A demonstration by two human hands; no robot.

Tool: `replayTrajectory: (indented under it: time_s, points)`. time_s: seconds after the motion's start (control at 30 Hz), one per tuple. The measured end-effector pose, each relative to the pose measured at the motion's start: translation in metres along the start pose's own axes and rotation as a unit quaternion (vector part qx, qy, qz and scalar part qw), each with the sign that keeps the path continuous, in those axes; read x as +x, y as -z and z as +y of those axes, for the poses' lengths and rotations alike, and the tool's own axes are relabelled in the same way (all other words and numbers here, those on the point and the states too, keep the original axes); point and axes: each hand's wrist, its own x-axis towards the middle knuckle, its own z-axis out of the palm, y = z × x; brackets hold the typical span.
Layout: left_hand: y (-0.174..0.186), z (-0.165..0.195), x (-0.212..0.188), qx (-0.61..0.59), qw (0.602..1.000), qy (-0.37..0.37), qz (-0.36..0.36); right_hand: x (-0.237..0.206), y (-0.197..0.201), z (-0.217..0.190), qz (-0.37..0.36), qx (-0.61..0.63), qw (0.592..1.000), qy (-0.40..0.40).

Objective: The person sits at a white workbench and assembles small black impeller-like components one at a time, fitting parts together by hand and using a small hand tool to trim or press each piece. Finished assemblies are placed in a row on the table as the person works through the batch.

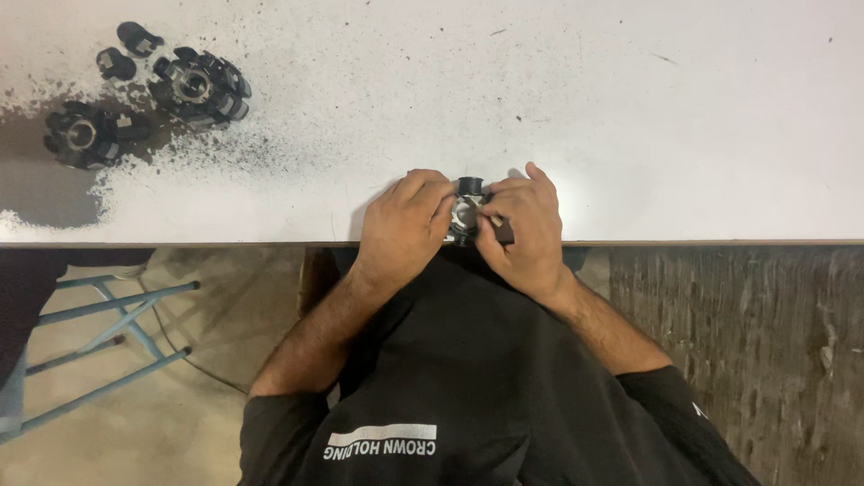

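Two bare hands are seen at the near edge of a white table (630, 108), pressed together around one small black part (467, 211). The left hand (405, 229) is curled, its fingers closed against the left side of the part. The right hand (526, 229) is curled on the other side, thumb and fingers pinched on the part and on a small dark flat piece (504, 231) held just under the thumb. Only a sliver of the black part is shown between the hands; a pale metallic patch is seen at its middle, the rest is hidden by fingers. The part is held at or just above the table edge, whether it rests on the top cannot be told. A black shirt (450, 387) is seen below the forearms, nearest the camera. A blue metal stool frame (108, 315) is seen at the lower left, on a tan floor.

Farther out, at the table's far left corner, two round black assemblies with metal centres (200, 85) (85, 135) are lain well apart from the hands. Two small black caps (139, 38) (115, 63) are placed just beside them. Dark dust and a grey worn patch (54, 193) are spread around that group.
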Motion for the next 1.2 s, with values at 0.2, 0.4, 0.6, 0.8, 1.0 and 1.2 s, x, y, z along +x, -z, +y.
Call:
replayTrajectory:
  time_s: [0.2,0.4,0.6,0.8,1.0,1.2]
  points:
    - [-0.002,-0.001,-0.002,0.006,1.000,-0.021,0.008,0.000,-0.002,0.004,-0.018,-0.025,1.000,0.006]
    - [-0.004,-0.001,-0.001,0.004,0.999,-0.029,0.021,-0.002,-0.001,0.007,-0.004,-0.001,1.000,0.023]
    - [-0.004,0.001,-0.001,0.000,1.000,-0.015,0.016,-0.001,-0.004,0.008,-0.014,-0.011,1.000,0.021]
    - [-0.004,0.003,-0.002,-0.013,0.999,-0.019,0.029,-0.002,-0.003,0.008,-0.010,-0.001,1.000,0.008]
    - [-0.005,0.002,-0.002,-0.010,0.999,-0.019,0.032,-0.002,-0.003,0.010,-0.011,-0.003,1.000,0.012]
    - [-0.009,-0.002,-0.003,-0.002,0.999,-0.037,0.015,-0.003,-0.004,0.012,-0.005,-0.007,1.000,0.018]
